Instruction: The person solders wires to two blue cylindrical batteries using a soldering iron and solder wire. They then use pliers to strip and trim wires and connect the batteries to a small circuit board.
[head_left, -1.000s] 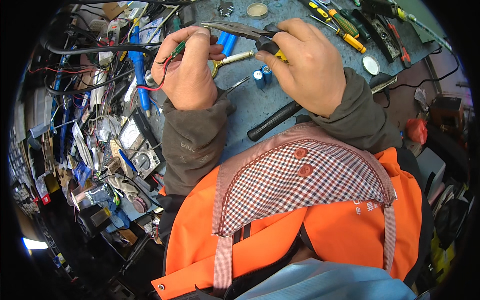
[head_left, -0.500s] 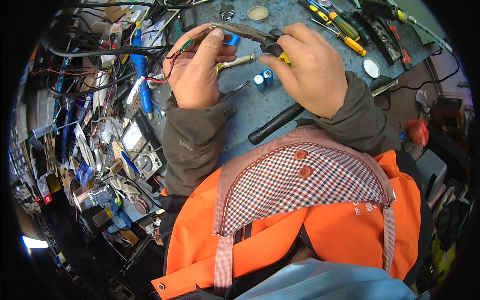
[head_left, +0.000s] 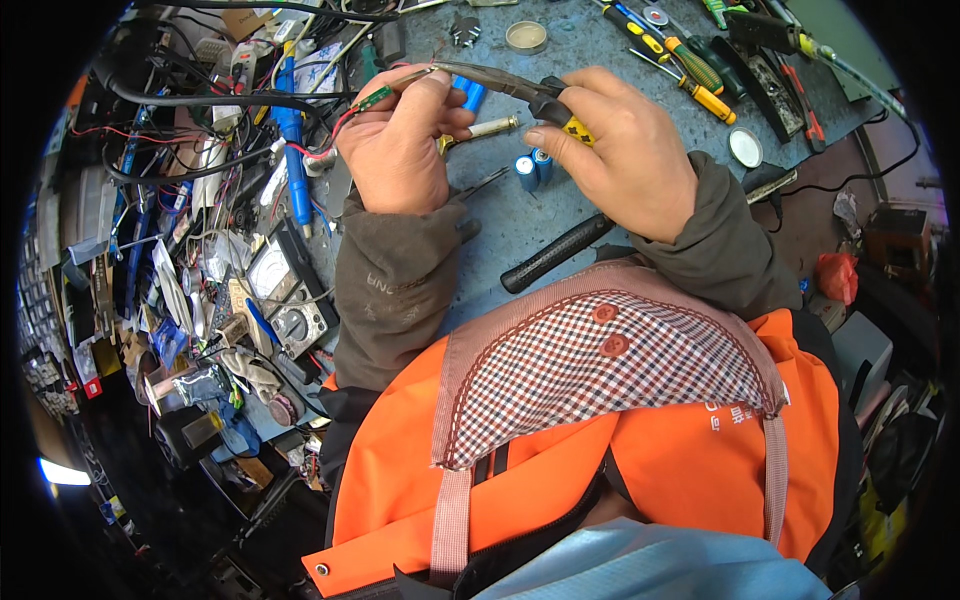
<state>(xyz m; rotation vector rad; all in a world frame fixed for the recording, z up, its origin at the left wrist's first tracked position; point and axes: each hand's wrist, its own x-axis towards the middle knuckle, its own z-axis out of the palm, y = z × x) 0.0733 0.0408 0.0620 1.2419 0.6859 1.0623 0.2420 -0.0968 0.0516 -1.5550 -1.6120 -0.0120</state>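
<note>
My left hand (head_left: 398,160) pinches a thin strip-like piece between thumb and fingers. A small green circuit board (head_left: 373,99) with red and black wires lies against these fingers. In my right hand (head_left: 632,150) are long-nose pliers (head_left: 497,80) with black and yellow handles. Their jaw tips meet the piece at my left thumb tip; whether they grip it is too small to tell. Under the pliers, two small blue cylindrical cells (head_left: 526,174) stand on the blue-grey bench (head_left: 600,110). Beside my left fingers lies a pale tube (head_left: 492,128) with metallic ends.
A black ribbed handle (head_left: 556,255) lies near the bench's front edge. Screwdrivers (head_left: 708,101) and a round lid (head_left: 745,147) are at the right. Cables, a blue pen-shaped tool (head_left: 290,140) and a meter (head_left: 293,325) crowd the left. A round tin (head_left: 527,37) sits at the back.
The view has shifted slightly. Both hands stay together, with the plier tips still at my left thumb; the pliers' yellow handle shows more now.
</note>
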